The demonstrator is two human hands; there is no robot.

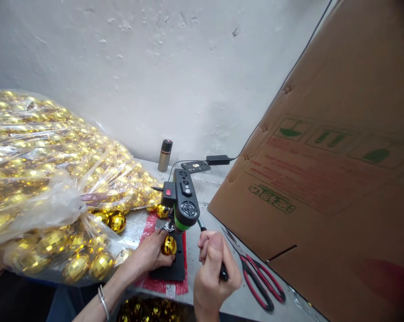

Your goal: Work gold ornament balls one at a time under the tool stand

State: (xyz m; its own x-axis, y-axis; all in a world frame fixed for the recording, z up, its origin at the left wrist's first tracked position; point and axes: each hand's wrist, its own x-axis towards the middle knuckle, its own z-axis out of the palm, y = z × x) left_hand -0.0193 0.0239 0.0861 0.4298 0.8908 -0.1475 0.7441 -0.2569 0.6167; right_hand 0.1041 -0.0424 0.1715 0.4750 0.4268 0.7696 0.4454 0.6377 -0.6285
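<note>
A small black bench drill press (186, 197) with a green ring stands on the worktable. Under its head, my left hand (154, 250) grips a gold mirrored ball (169, 245) between thumb and fingers, above the black base plate (175, 272). The chuck is partly covered by my fingers, and I cannot tell whether the bit touches the ball. On the right side of the press, my right hand (215, 273) is closed around the feed lever (223, 272), whose black end sticks out below the fist. Red plastic wrap (148, 230) lies beneath the base.
A large clear bag of gold balls (47, 147) fills the left, with loose gold balls (117, 222) beside it. Red-handled scissors (260, 279) lie to the right, against a big cardboard box (322, 156). A spray can (164, 155) and power adapter (218, 159) stand by the wall.
</note>
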